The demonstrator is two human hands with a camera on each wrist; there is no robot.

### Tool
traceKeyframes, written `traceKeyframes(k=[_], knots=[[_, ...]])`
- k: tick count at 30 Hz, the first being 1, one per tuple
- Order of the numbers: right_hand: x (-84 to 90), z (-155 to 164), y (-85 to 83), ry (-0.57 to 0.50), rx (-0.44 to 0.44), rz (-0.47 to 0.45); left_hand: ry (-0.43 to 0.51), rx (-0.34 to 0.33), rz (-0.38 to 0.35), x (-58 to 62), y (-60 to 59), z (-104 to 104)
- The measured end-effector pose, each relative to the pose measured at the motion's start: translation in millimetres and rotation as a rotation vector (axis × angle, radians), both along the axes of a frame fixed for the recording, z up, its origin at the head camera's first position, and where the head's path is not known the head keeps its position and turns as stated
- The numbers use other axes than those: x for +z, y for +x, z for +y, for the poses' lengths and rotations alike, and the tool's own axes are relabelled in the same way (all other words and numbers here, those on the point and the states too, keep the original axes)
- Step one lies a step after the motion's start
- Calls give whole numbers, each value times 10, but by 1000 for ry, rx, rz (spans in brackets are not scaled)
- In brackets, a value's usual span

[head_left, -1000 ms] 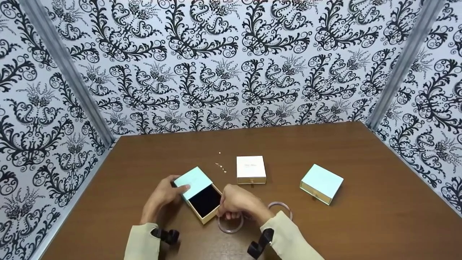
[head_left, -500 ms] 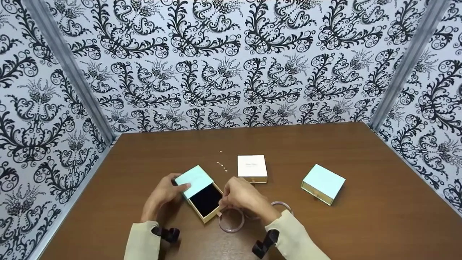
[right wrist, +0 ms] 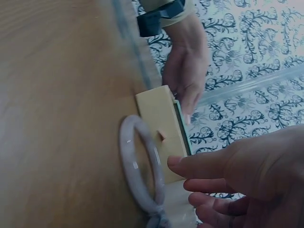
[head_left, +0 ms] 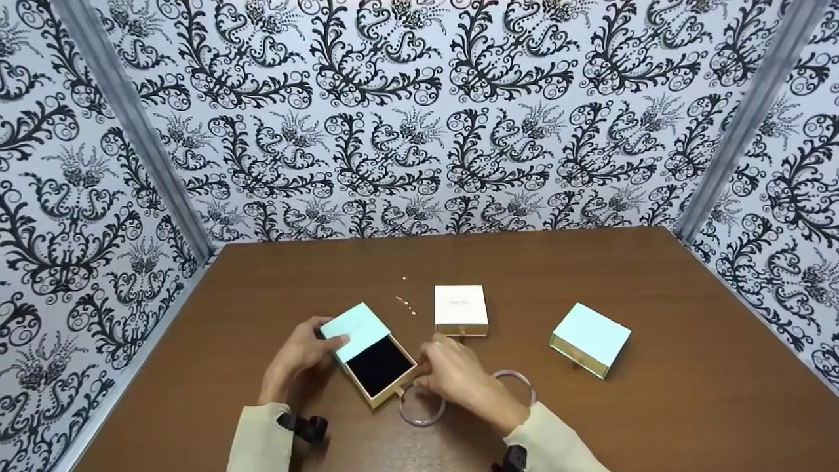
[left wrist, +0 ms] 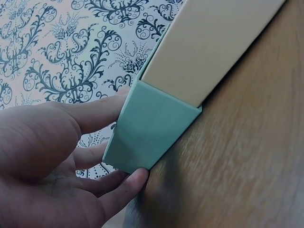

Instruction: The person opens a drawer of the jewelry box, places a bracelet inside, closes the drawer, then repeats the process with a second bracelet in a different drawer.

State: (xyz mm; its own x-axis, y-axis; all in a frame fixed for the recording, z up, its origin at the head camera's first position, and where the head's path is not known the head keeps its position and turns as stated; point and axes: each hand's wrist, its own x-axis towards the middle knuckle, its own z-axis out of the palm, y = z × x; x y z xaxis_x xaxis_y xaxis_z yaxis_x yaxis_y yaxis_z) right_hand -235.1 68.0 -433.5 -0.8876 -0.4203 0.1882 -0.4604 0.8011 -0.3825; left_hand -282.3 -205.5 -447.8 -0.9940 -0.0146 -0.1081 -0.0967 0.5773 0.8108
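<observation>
My left hand (head_left: pixel 307 351) grips a mint-green jewellery box (head_left: pixel 357 328), thumb on its top and fingers curled along its back edge. The box's cream drawer (left wrist: pixel 204 42) is pulled partly out and shows a black lining (head_left: pixel 380 367). A small ribbon tab (right wrist: pixel 161 136) sticks out of the drawer front. My right hand (head_left: pixel 455 373) is beside the drawer's front corner with loosely bent fingers, pinching nothing; in the right wrist view its thumb overlaps the drawer front. A pale lilac bangle (head_left: pixel 421 423) lies on the table right by the drawer.
A second bangle (head_left: pixel 514 373) lies behind my right forearm. Farther back stands a white box (head_left: pixel 460 305), with small pale jewellery pieces (head_left: pixel 406 303) to its left. Another mint-green box (head_left: pixel 592 334) sits at right. Patterned walls (head_left: pixel 419 131) enclose the brown table (head_left: pixel 688 393).
My right hand has drawn back from the drawer's front corner toward the right, and its fingers have loosened. My left hand and the box have stayed in place.
</observation>
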Motion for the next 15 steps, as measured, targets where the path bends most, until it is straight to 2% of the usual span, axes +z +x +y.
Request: traceKeyframes(k=[6, 11, 15], knots=[[-73, 41, 15, -12, 4, -26, -7, 5, 12, -43, 0, -3], [-98, 40, -12, -27, 10, -31, 2, 7, 15, -32, -24, -2], [-111, 45, -49, -65, 26, -79, 10, 10, 3, -18, -48, 8]])
